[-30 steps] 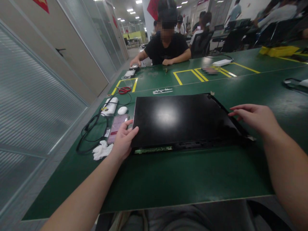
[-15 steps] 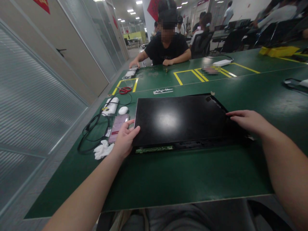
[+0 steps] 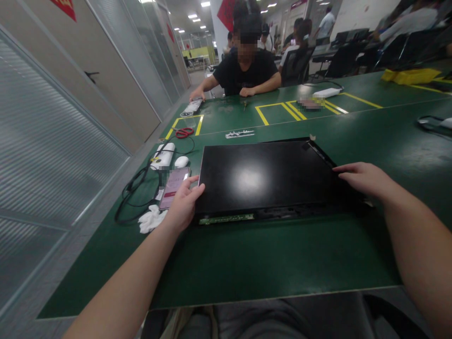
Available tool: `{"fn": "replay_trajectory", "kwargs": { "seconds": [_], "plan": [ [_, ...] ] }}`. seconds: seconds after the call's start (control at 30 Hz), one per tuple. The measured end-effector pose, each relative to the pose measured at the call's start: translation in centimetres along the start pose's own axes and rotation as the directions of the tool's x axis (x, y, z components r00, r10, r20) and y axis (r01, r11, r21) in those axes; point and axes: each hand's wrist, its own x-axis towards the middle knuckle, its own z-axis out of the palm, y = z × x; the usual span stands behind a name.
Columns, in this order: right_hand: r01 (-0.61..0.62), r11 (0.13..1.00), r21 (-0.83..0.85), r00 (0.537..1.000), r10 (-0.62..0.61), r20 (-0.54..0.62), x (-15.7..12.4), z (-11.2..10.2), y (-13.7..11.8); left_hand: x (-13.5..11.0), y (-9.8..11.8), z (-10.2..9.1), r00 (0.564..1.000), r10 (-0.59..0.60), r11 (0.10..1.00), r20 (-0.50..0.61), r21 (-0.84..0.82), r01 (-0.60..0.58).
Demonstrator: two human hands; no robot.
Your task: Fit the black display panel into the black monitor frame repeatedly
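A black display panel (image 3: 261, 179) lies over a black back cover (image 3: 325, 155), whose far and right rims stick out from under it. Along the near edge shows a green circuit board strip (image 3: 226, 219). My left hand (image 3: 184, 200) is closed on the panel's left edge, thumb on top and fingers at the side. At the right, my right hand (image 3: 365, 178) pinches the cover's right rim; its fingertips are partly hidden there.
Left of the panel are a phone (image 3: 174, 187), a crumpled white glove or cloth (image 3: 151, 219), a white case (image 3: 181, 162), a white power strip (image 3: 163, 155) with black cables and red scissors (image 3: 184, 133). Small white pieces (image 3: 240, 134) lie beyond. A person (image 3: 247, 70) sits opposite.
The panel's far left corner has shifted slightly right and nearer, showing a little more of the cover's far rim. Both hands keep their places.
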Motion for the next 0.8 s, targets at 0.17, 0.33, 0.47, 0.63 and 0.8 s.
{"fn": "replay_trajectory", "kwargs": {
  "seconds": [0.17,0.33,0.47,0.63,0.8],
  "plan": [
    [0.008,1.0,-0.021,1.0,-0.008,-0.006,0.0,-0.1,0.1,0.1,-0.4,-0.5,0.999,0.026,1.0,0.045,0.004,-0.026],
    [0.028,0.999,-0.039,1.0,-0.028,-0.01,0.0,-0.2,0.1,0.5,-1.1,-0.8,0.994,0.079,0.996,0.073,0.025,-0.081],
    [0.05,0.997,-0.056,0.998,-0.052,-0.028,0.0,-0.1,0.3,0.5,-1.2,-0.9,0.992,0.098,0.994,0.08,0.049,-0.102],
    [0.078,0.994,-0.078,0.996,-0.081,-0.035,0.2,0.1,0.5,0.6,-1.3,-1.2,0.987,0.133,0.985,0.096,0.095,-0.142],
    [0.097,0.991,-0.092,0.994,-0.101,-0.037,0.3,0.1,0.6,1.1,-2.1,-1.8,0.97,0.24,0.944,0.032,0.225,-0.241]
  ]
}}
